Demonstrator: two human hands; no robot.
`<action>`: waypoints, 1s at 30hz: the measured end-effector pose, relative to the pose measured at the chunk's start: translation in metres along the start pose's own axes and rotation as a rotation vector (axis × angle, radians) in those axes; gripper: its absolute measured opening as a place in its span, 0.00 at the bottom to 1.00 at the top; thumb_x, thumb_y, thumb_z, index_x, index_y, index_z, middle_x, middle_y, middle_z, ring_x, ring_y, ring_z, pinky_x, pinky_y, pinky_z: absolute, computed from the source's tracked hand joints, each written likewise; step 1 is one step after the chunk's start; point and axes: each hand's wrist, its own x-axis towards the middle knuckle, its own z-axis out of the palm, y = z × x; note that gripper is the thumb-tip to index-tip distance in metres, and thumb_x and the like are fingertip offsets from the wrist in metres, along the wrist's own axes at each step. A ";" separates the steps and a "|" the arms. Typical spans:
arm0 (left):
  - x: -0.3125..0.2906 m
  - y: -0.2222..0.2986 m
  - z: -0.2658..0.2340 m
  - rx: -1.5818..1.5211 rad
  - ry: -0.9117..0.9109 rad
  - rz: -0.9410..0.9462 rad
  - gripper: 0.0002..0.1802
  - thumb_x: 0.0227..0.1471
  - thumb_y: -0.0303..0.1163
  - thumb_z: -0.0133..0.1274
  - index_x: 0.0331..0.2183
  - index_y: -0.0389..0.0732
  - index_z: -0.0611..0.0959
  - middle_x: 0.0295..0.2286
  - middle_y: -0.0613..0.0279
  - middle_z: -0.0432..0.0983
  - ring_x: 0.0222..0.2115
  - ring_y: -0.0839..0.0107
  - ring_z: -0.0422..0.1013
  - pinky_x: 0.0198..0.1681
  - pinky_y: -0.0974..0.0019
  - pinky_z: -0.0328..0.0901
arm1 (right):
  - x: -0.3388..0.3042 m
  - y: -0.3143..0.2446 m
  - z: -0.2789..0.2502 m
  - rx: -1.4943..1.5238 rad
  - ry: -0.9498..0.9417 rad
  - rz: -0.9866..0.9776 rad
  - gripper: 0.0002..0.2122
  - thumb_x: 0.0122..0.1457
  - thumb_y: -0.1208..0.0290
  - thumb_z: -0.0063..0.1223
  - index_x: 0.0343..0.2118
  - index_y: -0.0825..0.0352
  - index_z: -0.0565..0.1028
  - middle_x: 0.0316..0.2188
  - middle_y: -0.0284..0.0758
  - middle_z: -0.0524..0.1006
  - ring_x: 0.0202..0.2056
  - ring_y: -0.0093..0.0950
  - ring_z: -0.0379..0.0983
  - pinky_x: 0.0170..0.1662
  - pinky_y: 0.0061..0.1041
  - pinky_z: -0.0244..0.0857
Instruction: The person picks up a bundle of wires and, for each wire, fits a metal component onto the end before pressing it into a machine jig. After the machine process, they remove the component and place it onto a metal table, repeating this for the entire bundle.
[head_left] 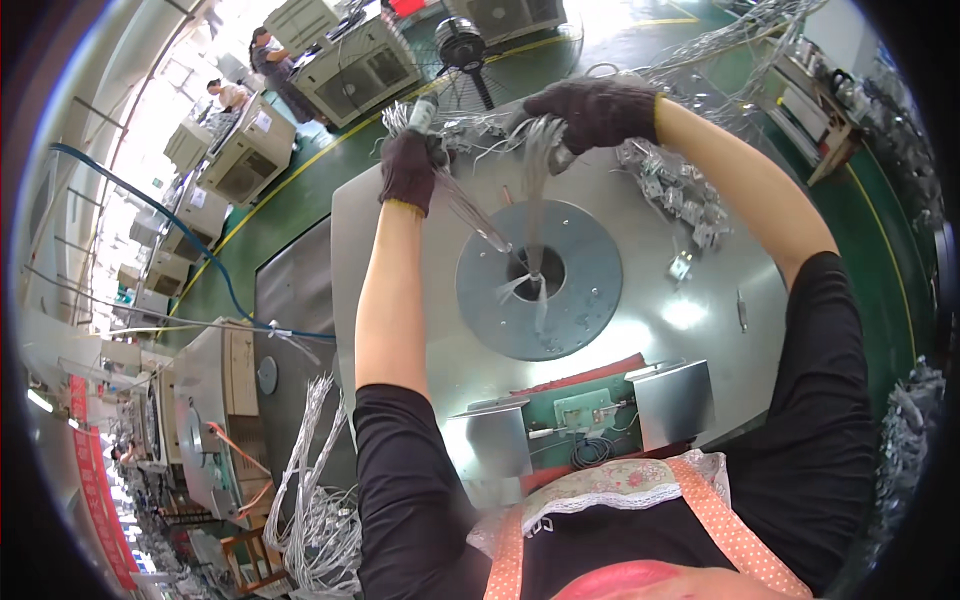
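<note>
Both my hands wear dark knit gloves. My left hand (408, 168) is closed round a thin bundle of pale wires (468, 207), which slants down toward the round disc; a pale, thick end (423, 113) sticks up above the fist. My right hand (597, 112) is bent over a thicker bundle of grey cables (537, 190) that hangs down to the disc's middle. The blue-grey disc (592, 300) lies on the metal table (720, 350) and has a dark central hole (550, 270). Pale loose ends (513, 290) spread at the hole.
Cables with metal connectors (675, 190) heap along the table's right rear. A single connector (680, 266) and a thin metal piece (742, 310) lie nearer. In front sits a green unit (585, 412) between metal plates. A fan (462, 50) stands beyond; cable bundles (310, 500) hang left.
</note>
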 end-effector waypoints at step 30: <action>-0.091 0.022 0.050 0.120 -0.826 -0.029 0.29 0.51 0.28 0.65 0.55 0.37 0.76 0.42 0.63 0.81 0.40 0.74 0.76 0.48 0.67 0.70 | -0.130 -0.025 0.030 -0.232 0.399 0.249 0.59 0.39 0.50 0.76 0.69 0.69 0.49 0.55 0.56 0.71 0.56 0.53 0.69 0.60 0.45 0.64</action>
